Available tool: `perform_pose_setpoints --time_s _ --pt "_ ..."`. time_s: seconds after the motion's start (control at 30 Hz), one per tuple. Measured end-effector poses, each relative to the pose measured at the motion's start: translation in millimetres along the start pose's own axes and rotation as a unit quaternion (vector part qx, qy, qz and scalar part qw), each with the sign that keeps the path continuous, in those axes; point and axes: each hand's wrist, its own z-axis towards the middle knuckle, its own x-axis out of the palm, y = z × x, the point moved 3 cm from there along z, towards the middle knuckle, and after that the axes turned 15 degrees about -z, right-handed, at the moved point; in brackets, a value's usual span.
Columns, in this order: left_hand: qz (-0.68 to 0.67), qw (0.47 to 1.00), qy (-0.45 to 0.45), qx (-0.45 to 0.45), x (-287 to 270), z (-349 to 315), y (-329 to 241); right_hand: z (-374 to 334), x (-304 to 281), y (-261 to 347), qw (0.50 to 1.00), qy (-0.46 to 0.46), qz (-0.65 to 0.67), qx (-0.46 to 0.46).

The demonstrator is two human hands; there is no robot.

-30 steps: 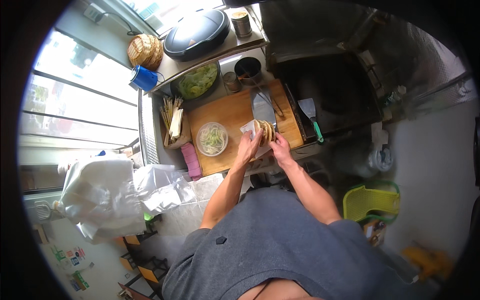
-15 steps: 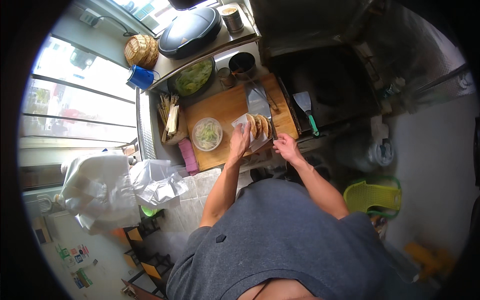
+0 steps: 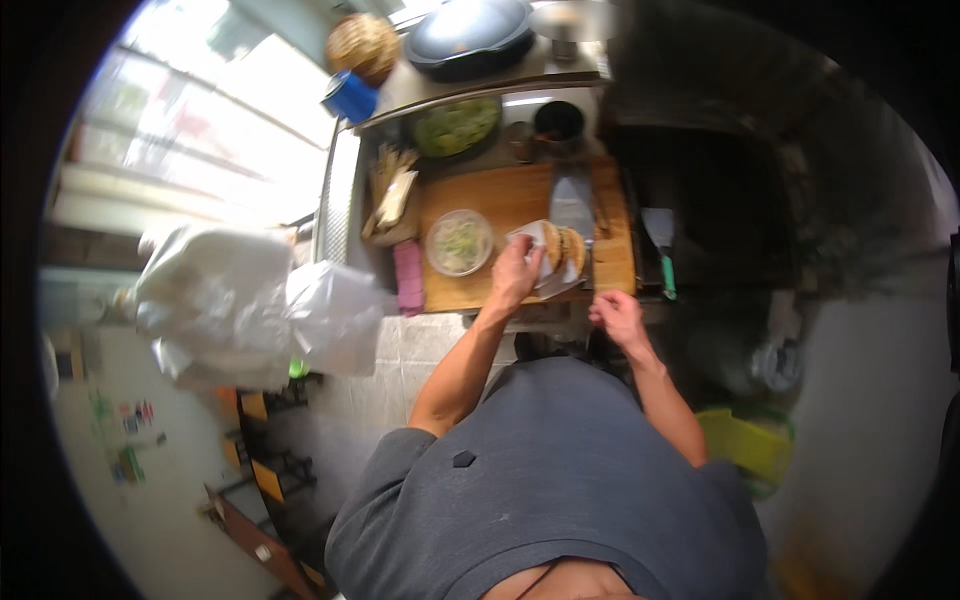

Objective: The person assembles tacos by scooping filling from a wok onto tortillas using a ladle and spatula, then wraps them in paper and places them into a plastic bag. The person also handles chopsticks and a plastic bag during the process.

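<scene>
My left hand [image 3: 517, 270] is closed around a white paper sleeve [image 3: 533, 234] at the front of the wooden cutting board [image 3: 520, 190]. Filled, browned flatbreads [image 3: 566, 250] stick out of the paper on its right side. A wide-bladed knife [image 3: 573, 200] lies on the board behind them, its dark handle toward me. Just below that handle, at the board's front right corner, my right hand [image 3: 620, 318] hovers with fingers curled in and nothing visible in them. A round tub of shredded greens [image 3: 459, 243] stands left of my left hand.
Right of the board, a green-handled scraper [image 3: 662, 245] lies by the dark griddle [image 3: 720, 200]. Behind the board are a bowl of lettuce [image 3: 456, 127] and a black pot [image 3: 558, 122]. Wooden sticks [image 3: 394, 195], a pink cloth [image 3: 408, 275] and plastic bags [image 3: 330, 315] are at left.
My right hand has come away from the knife handle, toward me. My left hand still grips the paper with the flatbreads. The whole view has shifted and blurred.
</scene>
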Motion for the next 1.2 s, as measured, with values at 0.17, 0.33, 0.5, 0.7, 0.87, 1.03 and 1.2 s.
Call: perform_pose_setpoints --time_s 0.17,0.33,0.5,0.7,0.87,1.03,1.2 --pt "0.070 0.988 0.031 0.137 -106.1 -68.7 -130.0 -28.3 -10.8 37.1 0.989 0.009 -0.145 -0.033" --pt "0.192 0.925 -0.086 0.316 -248.2 -133.6 -189.9 -36.7 -4.9 59.7 0.984 0.040 -0.168 -0.032" --pt "0.350 0.875 -0.137 0.306 -300.9 -144.7 -212.3 -20.5 19.6 83.9 0.975 0.082 -0.195 -0.074" --pt "0.581 0.735 -0.276 0.216 -368.3 -116.0 -225.4 -11.7 62.1 116.6 0.960 0.159 -0.198 -0.119" --pt "0.517 0.741 -0.313 0.294 -387.7 -119.7 -228.5 -21.2 63.7 113.0 0.954 0.157 -0.207 -0.152" --pt "0.396 0.809 -0.311 0.305 -368.1 -126.0 -269.5 -32.2 47.8 93.8 0.966 0.144 -0.191 -0.100" --pt "0.360 0.817 -0.318 0.319 -359.0 -132.7 -286.2 -32.2 58.2 100.1 0.966 0.171 -0.167 -0.098"
